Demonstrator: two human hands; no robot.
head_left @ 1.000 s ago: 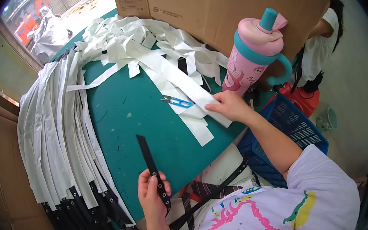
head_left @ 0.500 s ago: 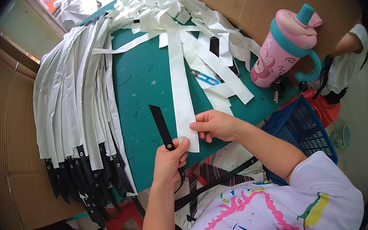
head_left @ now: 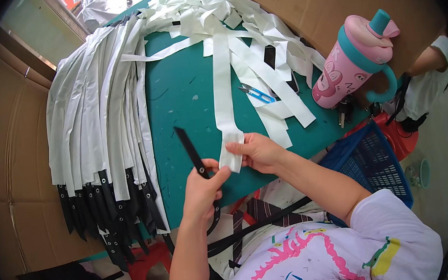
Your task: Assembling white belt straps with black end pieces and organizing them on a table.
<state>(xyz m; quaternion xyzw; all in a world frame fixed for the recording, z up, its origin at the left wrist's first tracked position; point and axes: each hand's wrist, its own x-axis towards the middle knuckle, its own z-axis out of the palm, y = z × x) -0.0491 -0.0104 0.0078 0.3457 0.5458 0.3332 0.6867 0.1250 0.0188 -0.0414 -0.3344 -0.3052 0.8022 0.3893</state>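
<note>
My left hand (head_left: 199, 192) is closed round a black strap (head_left: 187, 147) with a metal eyelet; its cut end points up and away, and the rest trails below the hand. The left thumb tip touches the lower end of a long white fabric strip (head_left: 222, 85). My right hand (head_left: 261, 152) pinches that strip near the same end, thumb on top. The strip's end is bent up and creased between the hands, while its far part runs back flat over the green table (head_left: 175, 101) to a tangled heap of white strips (head_left: 186, 6).
On the left hangs a thick bundle of white strips (head_left: 92, 99) with black eyeleted ends. Blue thread snips (head_left: 259, 94) and a dark phone (head_left: 270, 57) lie among strips. A pink tumbler (head_left: 350, 62), cardboard box (head_left: 285, 0) and blue basket (head_left: 367, 159) are right. Another person's arm (head_left: 427, 56) shows beyond.
The white strip's end, flat before, is now lifted and bent between my hands. My right hand has moved in over it, and the black strap's tip has swung slightly left.
</note>
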